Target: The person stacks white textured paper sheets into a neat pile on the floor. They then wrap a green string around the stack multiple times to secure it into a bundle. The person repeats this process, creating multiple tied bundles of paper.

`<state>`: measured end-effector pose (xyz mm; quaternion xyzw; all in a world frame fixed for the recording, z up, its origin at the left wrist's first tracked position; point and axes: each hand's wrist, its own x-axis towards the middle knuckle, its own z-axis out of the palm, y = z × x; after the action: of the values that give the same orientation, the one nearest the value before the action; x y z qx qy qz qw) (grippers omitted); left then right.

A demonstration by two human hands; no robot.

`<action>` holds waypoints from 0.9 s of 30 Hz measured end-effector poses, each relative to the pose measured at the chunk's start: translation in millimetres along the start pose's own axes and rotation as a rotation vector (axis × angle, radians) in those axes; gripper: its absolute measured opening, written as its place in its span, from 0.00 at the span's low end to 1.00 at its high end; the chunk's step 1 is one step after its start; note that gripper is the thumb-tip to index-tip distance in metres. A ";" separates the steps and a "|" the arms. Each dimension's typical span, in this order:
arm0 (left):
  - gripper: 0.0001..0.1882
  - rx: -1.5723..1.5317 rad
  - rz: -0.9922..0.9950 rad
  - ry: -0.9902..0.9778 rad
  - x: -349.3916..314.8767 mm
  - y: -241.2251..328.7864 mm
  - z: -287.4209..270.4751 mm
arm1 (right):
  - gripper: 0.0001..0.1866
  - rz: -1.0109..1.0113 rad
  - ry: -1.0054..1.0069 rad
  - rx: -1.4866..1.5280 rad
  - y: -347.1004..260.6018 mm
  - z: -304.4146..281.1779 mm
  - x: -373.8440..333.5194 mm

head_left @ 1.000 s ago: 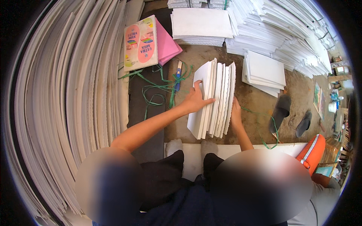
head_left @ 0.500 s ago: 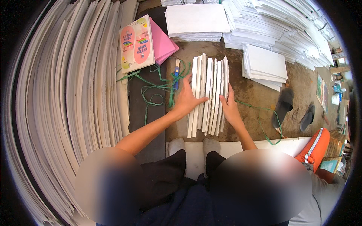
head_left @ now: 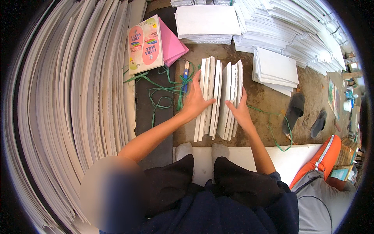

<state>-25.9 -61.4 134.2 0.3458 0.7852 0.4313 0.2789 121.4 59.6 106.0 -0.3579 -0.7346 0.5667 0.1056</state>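
In the head view, here's the left hand [head_left: 194, 100] clasping the left bunch of white boards [head_left: 210, 117], thumb spread wide of the fingers and laid across the upper edges, while the right hand [head_left: 240, 112] pinches the right bunch [head_left: 228, 119] between thumb and fingers, a slim gap parting the two. Both bunches are upright over the brown floor [head_left: 267, 97], just beyond the socked feet [head_left: 184, 151], green cord [head_left: 179, 103] near the left hand.
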 end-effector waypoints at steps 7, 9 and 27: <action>0.48 0.013 0.047 0.040 1.1 -7.2 3.3 | 0.56 -0.157 0.091 -0.341 -32.9 18.7 -9.1; 0.47 0.032 0.068 0.053 1.0 -8.8 2.7 | 0.56 -0.177 0.078 -0.300 -24.0 19.5 -5.7; 0.46 0.014 -0.106 0.083 -3.0 -19.7 -1.7 | 0.45 -0.278 0.055 -0.120 -11.0 24.0 -3.2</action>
<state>-31.3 -72.3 118.3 0.2878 0.8162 0.4245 0.2663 105.8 38.2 108.7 -0.2739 -0.8064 0.4917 0.1815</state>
